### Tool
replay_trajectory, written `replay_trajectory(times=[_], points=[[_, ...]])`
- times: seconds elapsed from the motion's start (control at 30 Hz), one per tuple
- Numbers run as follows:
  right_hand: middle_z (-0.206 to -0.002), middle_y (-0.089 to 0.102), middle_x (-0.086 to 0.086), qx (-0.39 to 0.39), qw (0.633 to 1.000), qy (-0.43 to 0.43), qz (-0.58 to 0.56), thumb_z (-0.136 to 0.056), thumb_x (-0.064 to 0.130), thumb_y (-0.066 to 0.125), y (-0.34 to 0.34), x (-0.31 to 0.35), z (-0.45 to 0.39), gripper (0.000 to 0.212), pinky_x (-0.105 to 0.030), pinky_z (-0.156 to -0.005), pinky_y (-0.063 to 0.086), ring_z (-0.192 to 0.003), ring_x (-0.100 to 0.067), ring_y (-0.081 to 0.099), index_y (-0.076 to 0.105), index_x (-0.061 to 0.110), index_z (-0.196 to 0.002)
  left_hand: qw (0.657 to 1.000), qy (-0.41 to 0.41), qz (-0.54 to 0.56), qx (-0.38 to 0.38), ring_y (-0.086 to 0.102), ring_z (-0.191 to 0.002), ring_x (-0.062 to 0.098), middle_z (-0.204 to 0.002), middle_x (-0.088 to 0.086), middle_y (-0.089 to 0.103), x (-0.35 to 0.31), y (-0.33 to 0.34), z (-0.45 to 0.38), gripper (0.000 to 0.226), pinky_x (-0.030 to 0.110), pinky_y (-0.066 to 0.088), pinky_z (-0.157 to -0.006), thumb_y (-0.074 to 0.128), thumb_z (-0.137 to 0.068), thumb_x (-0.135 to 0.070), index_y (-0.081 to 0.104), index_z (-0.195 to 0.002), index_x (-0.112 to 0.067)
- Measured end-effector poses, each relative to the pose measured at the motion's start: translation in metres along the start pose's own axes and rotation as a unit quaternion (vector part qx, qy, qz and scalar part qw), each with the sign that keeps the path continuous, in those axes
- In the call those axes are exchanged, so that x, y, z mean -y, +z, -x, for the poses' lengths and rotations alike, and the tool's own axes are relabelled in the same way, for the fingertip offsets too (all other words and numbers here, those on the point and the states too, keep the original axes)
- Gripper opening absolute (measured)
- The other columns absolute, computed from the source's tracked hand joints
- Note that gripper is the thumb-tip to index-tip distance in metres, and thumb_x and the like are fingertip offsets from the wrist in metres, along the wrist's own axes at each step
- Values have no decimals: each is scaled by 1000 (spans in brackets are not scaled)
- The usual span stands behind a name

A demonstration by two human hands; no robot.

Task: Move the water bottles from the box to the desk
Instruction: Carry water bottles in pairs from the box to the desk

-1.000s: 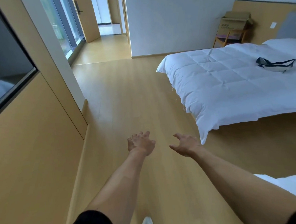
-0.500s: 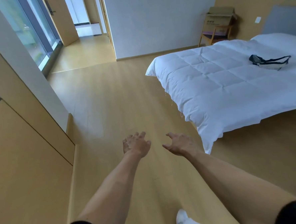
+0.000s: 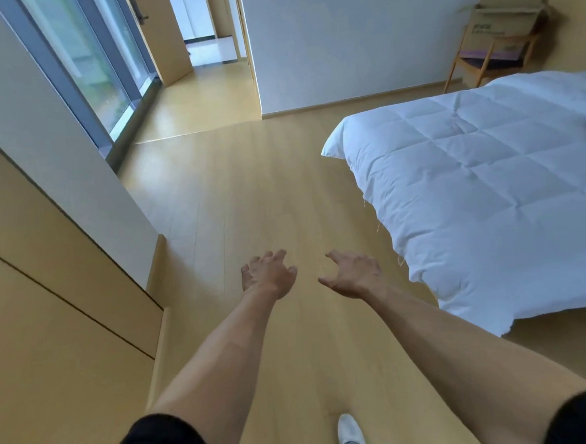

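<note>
Reaching forward over the floor [image 3: 249, 197], the left hand [image 3: 267, 275] and right hand [image 3: 353, 276] hang apart, fingers loosely spread, holding nothing. Far right, the box [image 3: 505, 16] sits on a chair [image 3: 491, 58] by the wall, beyond the bed [image 3: 488, 189]; its flaps are open, but no bottles can be made out.

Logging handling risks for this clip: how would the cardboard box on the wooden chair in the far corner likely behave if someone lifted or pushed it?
The cardboard box has open, splayed top flaps, so its rim would probably flex under a grip. It sits up on the wooden chair, so a push might slide it off the seat. Its weight cannot be judged; the contents are hidden.
</note>
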State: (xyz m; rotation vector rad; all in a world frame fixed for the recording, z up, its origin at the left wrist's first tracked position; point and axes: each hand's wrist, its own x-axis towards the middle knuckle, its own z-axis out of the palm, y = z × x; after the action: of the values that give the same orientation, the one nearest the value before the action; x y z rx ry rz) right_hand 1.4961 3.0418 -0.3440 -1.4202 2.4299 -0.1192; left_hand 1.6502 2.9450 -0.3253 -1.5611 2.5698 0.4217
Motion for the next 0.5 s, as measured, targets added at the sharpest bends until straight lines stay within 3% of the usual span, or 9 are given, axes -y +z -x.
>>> replay_trajectory(times=[0.2, 0.5], points=[[-148, 48, -3, -36, 999, -22, -13, -91, 66, 49, -63, -14, -103, 67, -44, -113, 29, -141, -23, 39, 38, 36, -150, 1000, 3, -4, -29, 37, -142, 28, -156, 0, 41, -35, -53, -99, 55, 46, 29, -116, 42, -100, -49, 38, -151, -31], [-153, 43, -2, -20, 999, -49, 12, -91, 67, 46, -91, -18, -208, 68, -46, -115, 27, -145, -23, 33, 37, 36, -150, 999, -34, 10, -33, 35, -144, 28, -157, 0, 39, -48, -71, -197, 55, 46, 27, -115, 42, -100, -51, 37, -151, -32]])
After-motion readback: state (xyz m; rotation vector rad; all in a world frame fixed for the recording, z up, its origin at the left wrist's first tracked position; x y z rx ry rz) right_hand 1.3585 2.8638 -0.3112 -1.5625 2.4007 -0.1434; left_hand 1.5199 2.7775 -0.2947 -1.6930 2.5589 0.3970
